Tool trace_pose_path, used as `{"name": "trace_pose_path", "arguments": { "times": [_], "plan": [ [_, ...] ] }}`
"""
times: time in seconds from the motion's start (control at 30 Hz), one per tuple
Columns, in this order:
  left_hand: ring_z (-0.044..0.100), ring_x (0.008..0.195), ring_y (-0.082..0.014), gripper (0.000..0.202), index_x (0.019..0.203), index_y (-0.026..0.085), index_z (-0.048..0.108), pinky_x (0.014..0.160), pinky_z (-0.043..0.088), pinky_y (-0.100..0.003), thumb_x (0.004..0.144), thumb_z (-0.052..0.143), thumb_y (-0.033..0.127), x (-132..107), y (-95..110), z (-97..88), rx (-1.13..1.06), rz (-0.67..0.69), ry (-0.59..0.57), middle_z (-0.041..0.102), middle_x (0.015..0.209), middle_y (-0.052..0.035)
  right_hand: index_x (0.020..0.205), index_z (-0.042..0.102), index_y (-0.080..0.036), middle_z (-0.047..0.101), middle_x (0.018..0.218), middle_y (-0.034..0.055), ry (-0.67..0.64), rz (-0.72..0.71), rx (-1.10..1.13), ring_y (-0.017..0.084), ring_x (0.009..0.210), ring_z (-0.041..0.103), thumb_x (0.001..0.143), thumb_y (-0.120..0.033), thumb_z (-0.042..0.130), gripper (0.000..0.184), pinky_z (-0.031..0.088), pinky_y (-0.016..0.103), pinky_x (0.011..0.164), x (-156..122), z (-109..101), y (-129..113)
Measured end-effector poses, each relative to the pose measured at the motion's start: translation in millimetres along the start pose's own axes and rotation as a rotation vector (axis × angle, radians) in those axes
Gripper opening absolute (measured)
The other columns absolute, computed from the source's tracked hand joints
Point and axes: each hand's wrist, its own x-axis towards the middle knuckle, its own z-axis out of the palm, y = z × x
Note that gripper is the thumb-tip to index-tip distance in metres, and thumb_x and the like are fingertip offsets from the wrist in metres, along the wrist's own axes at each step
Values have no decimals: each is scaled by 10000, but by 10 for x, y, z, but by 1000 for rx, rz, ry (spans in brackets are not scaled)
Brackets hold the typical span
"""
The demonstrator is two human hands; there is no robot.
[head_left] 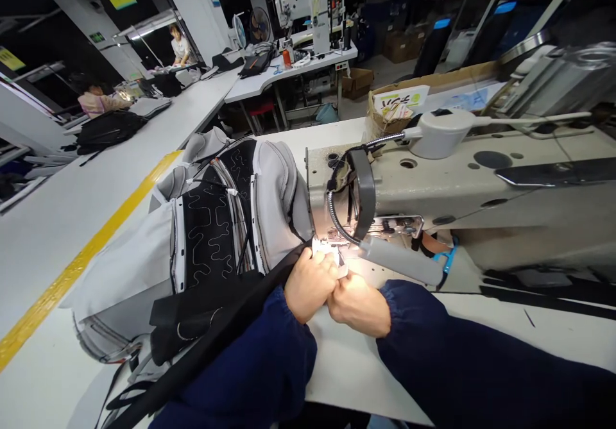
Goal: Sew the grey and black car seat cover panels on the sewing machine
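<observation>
Side by side under the lit head of a sewing machine (344, 192), my left hand (310, 285) and my right hand (359, 304) are both closed. Between their fingers shows a small white piece of material (331, 249), gripped by both hands close to the needle area. The needle itself is hidden by the lamp and the grey guard. From beside my left hand a black fabric strip (231, 326) runs down to the lower left, under my left sleeve. Left of the machine lies a grey and black sewn seat cover (212, 224) with wavy stitching and a thin cable.
A grey cylindrical lamp (404, 261) hangs just above my right hand. Blue-handled snips (450, 256) lie by the machine body. Behind it stands a cardboard box (399, 105). Yellow tape (91, 249) crosses the white table. Two people work at the far left.
</observation>
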Motion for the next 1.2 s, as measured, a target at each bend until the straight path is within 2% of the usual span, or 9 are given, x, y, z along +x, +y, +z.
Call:
{"name": "trace_pose_path", "arguments": {
  "times": [0.1, 0.23, 0.33, 0.5, 0.63, 0.8, 1.0, 1.1, 1.2],
  "plan": [
    [586, 848, -215, 143, 866, 169, 651, 807, 369, -393, 898, 516, 203, 53, -89, -46, -148, -130, 44, 685, 895, -46, 754, 660, -34, 660, 704, 197, 143, -4, -136, 264, 587, 612, 706, -54, 490, 178, 432, 378, 506, -21, 93, -22],
    [584, 773, -198, 191, 788, 182, 649, 763, 367, -367, 890, 488, 189, 111, -183, -128, -263, -226, 49, 663, 755, -24, 943, 657, 55, 645, 991, 315, 170, 11, -189, 347, 860, 652, 753, -70, 467, 297, 479, 475, 694, -27, 168, -53],
    [581, 841, -193, 177, 791, 185, 654, 799, 353, -370, 888, 506, 189, 84, -168, -119, -282, -152, 93, 683, 826, -12, 910, 660, 44, 663, 875, 286, 135, 35, -167, 317, 740, 648, 746, -56, 464, 274, 470, 436, 600, -6, 133, -64],
    [552, 904, -203, 147, 818, 166, 631, 810, 328, -393, 898, 508, 178, -10, -78, -8, -174, -26, 101, 680, 878, -28, 592, 586, -102, 559, 549, 116, 120, 44, -82, 230, 487, 537, 662, -21, 483, 149, 376, 350, 440, 29, 40, -83],
    [545, 913, -212, 148, 848, 145, 624, 771, 330, -392, 911, 494, 173, -11, -72, 32, -69, 28, 68, 667, 904, -51, 542, 553, -126, 536, 523, 106, 98, 64, -38, 242, 501, 540, 637, -25, 495, 150, 380, 360, 448, 31, 45, -107],
    [536, 922, -211, 132, 865, 152, 611, 800, 333, -395, 916, 502, 207, -3, -118, 42, -32, 57, 94, 656, 930, -46, 646, 604, -82, 568, 582, 137, 72, 97, -39, 239, 523, 534, 708, -26, 480, 149, 389, 365, 476, 24, 28, -181],
    [494, 990, -203, 131, 903, 160, 591, 783, 341, -367, 937, 489, 234, -59, -122, 44, 37, -15, 174, 612, 1037, -28, 966, 634, 55, 636, 925, 286, 63, 185, -7, 328, 852, 614, 837, -79, 449, 262, 456, 486, 744, 6, -3, -377],
    [490, 974, -202, 137, 889, 153, 587, 767, 333, -375, 942, 474, 211, -57, -137, 47, 76, 24, 110, 605, 1019, -32, 1039, 627, 42, 621, 1050, 276, 131, 160, 127, 360, 1049, 569, 888, -264, 524, 356, 412, 511, 926, -10, 33, -432],
    [489, 909, -204, 158, 837, 147, 574, 742, 321, -385, 941, 471, 206, -32, -168, 36, 76, 75, 52, 590, 906, -30, 1054, 627, 21, 625, 1056, 248, 112, 150, 221, 341, 1068, 561, 893, -355, 549, 417, 392, 498, 992, -12, 73, -435]
  ]
}}
